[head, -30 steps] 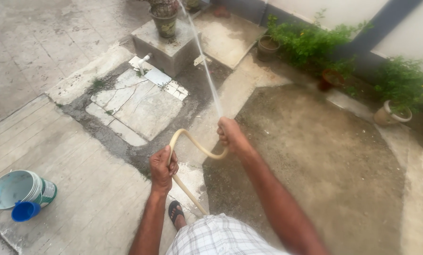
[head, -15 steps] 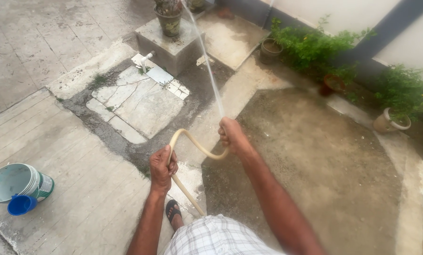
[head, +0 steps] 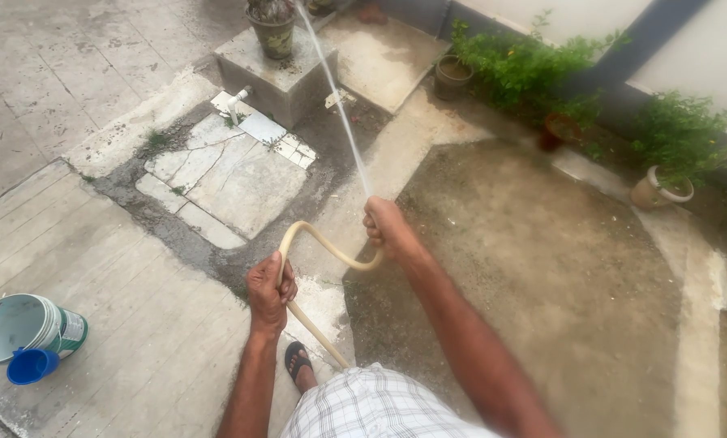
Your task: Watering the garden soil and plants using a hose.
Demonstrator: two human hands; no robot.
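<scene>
A tan hose [head: 319, 238] arcs between my two hands. My right hand [head: 386, 227] is closed around its end, and a thin jet of water [head: 335, 97] shoots up and away toward a potted plant [head: 272, 28] on a concrete block [head: 278, 77]. My left hand [head: 268, 289] grips the hose lower down, where it bends and runs back toward my sandalled foot [head: 298, 361].
A white and green bucket [head: 27, 328] with a blue cup [head: 31, 367] lies at the lower left. A white tap pipe [head: 238, 99] stands by the block. Green bushes [head: 533, 69] and clay pots [head: 659, 188] line the wall at the right. The ground is cracked, wet concrete.
The view has tilted slightly, so the block and bucket sit a little lower and to the left. Both hands keep the same hold on the hose, and the jet keeps spraying.
</scene>
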